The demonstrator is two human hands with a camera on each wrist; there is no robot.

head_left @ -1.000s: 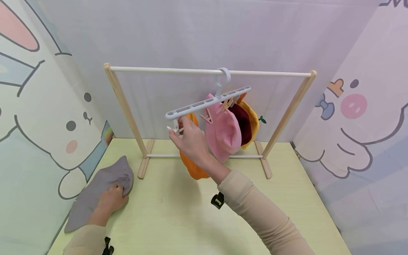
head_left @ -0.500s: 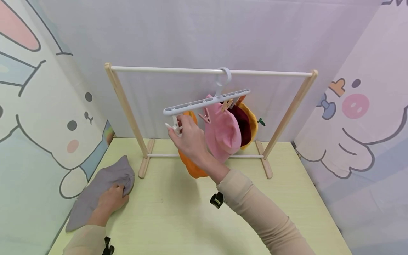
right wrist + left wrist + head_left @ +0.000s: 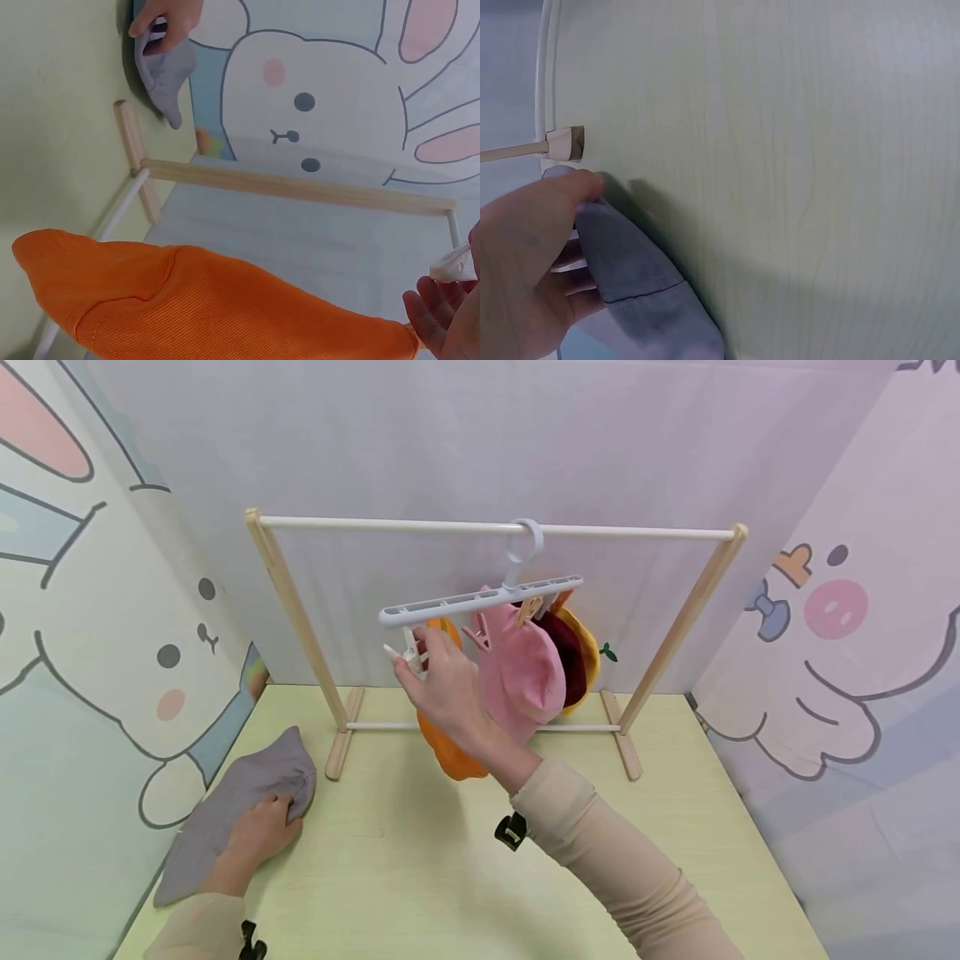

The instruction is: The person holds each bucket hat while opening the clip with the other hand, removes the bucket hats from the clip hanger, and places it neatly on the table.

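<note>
Aloft, the right hand (image 3: 448, 685) pinches a clip (image 3: 411, 653).

Two hands (image 3: 261, 832) (image 3: 452, 689), one rack (image 3: 375, 524), one hanger (image 3: 450, 607), one white clip (image 3: 411, 652), one grey hat (image 3: 206, 831), one orange hat (image 3: 453, 758), one pink hat (image 3: 517, 672).

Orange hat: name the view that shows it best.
Right wrist view: the orange hat is large there, seams clear, though cropped at the bottom. In the head view, the right grip partly hides it; the left wrist view misses it.
</note>
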